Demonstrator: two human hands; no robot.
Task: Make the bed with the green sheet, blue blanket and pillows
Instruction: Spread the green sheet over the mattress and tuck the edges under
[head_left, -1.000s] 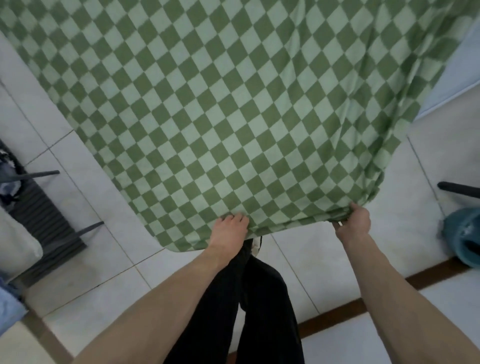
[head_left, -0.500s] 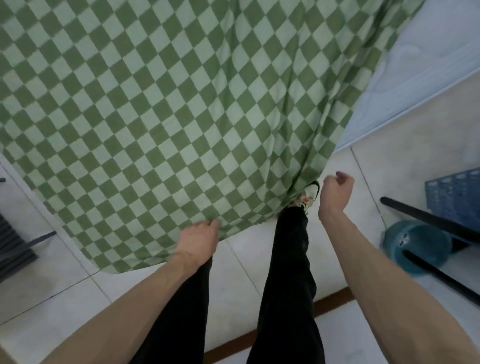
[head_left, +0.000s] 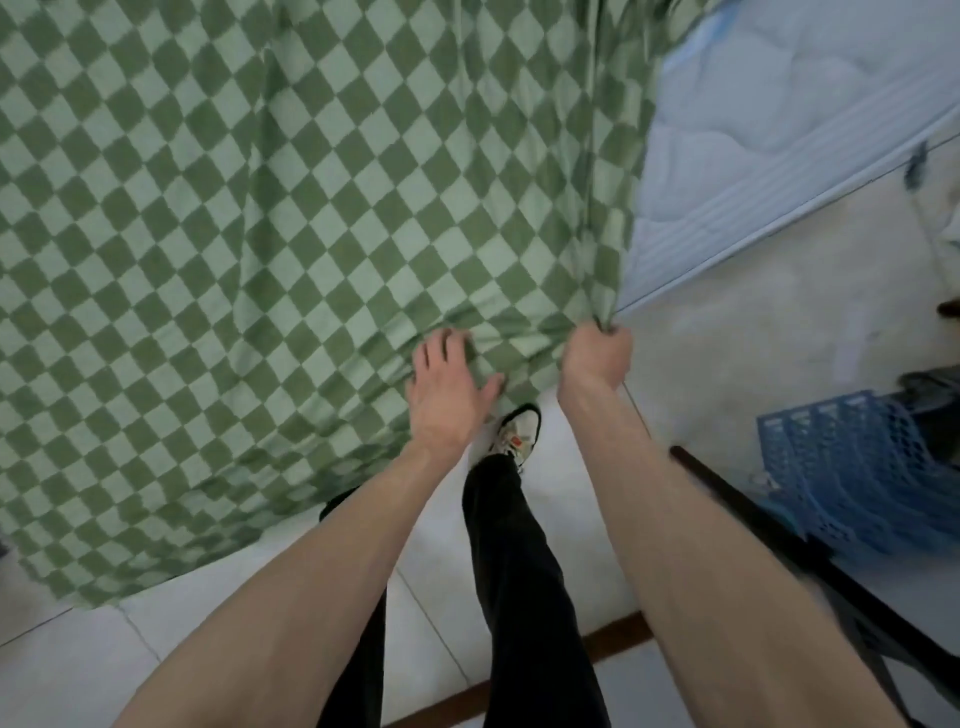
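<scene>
Two hands: both at the sheet's near hem, side by side, a little apart.
Sheet (head_left: 311, 234): soft cloth in green and pale-green checks, spread wide over the bed and hanging down its near side; long folds run up from the right hand.
Mattress (head_left: 753, 130): pale blue, quilted top, ribbed side band; bare at the upper right where the sheet stops short.
Right hand (head_left: 597, 358): fist curled tight round a bunched corner of the sheet, cloth gathered into creases at the knuckles.
Left hand (head_left: 449, 389): fingers spread and nearly straight, lying flat on the cloth, gripping nothing.
Floor (head_left: 753, 338): pale glossy tiles with thin joints and a brown strip across the near part.
Edges: sheet hem slants from lower left up to the right fist; a shoe (head_left: 519, 431) stands just under it.
Room: a blue lattice crate (head_left: 852, 467) and a dark bar (head_left: 753, 519) stand at right; open tile lies between them and the mattress.
</scene>
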